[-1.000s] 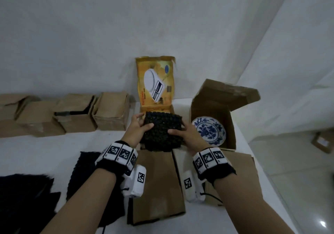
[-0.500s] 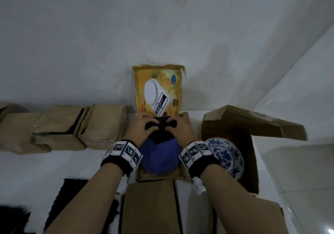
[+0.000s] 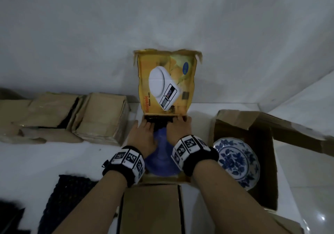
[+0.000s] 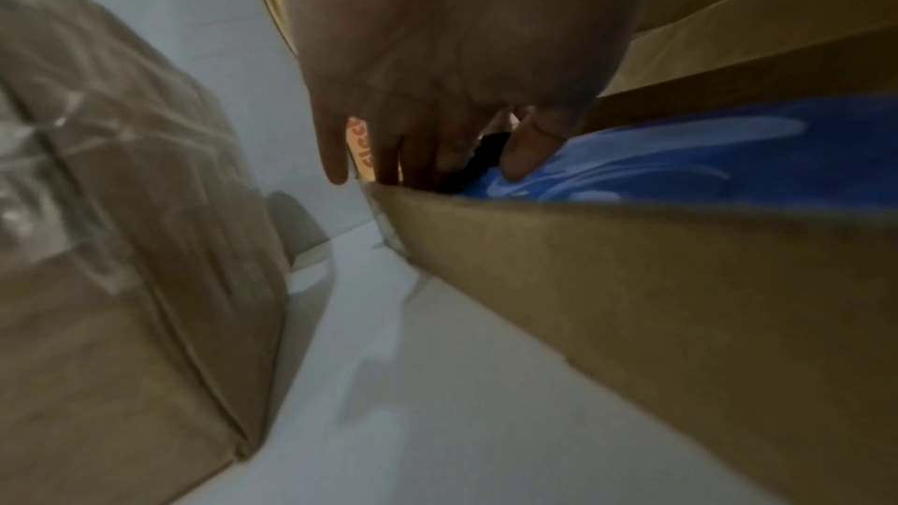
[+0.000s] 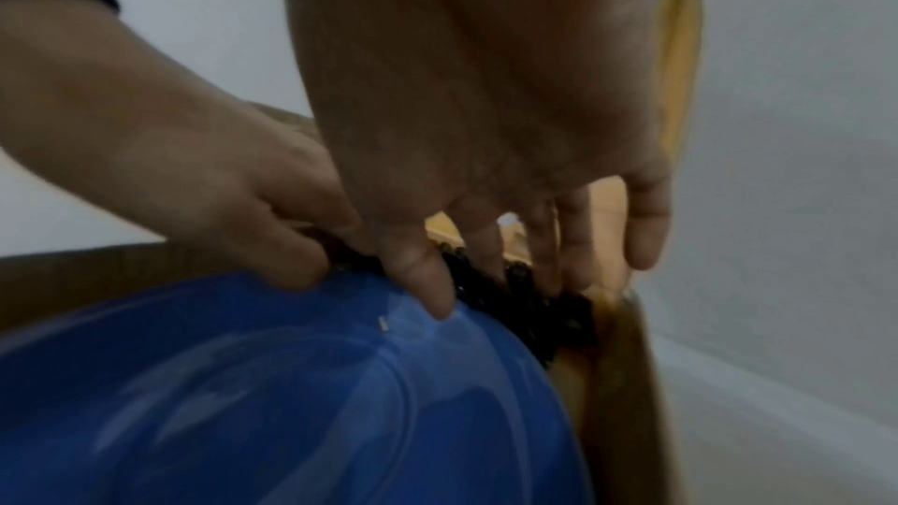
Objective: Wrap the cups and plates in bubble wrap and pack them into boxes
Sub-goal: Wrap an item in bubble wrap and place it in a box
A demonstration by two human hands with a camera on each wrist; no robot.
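A black bubble-wrapped bundle (image 3: 159,122) sits at the far end of the open yellow kitchen-scale box (image 3: 162,179), whose lid (image 3: 166,82) stands up against the wall. A blue dish (image 3: 160,163) fills the near part of that box. My left hand (image 3: 144,134) and right hand (image 3: 178,130) both reach into the box and hold the bundle, fingers behind it and thumbs by the dish. The left wrist view shows my left hand (image 4: 452,167) on the bundle (image 4: 481,164) beside the dish (image 4: 656,156). My right hand (image 5: 486,283) pinches the bundle (image 5: 549,313) above the dish (image 5: 291,398).
A blue-and-white plate (image 3: 236,161) leans unwrapped inside an open brown box (image 3: 267,161) on the right. Closed cardboard boxes (image 3: 101,121) line the wall at left. A flat cardboard box (image 3: 151,208) lies nearest me. Black bubble wrap sheets (image 3: 68,197) lie on the white table at bottom left.
Both hands carried the black bundle forward from above the table and lowered it into the far end of the yellow box, behind the blue dish. My head moved closer.
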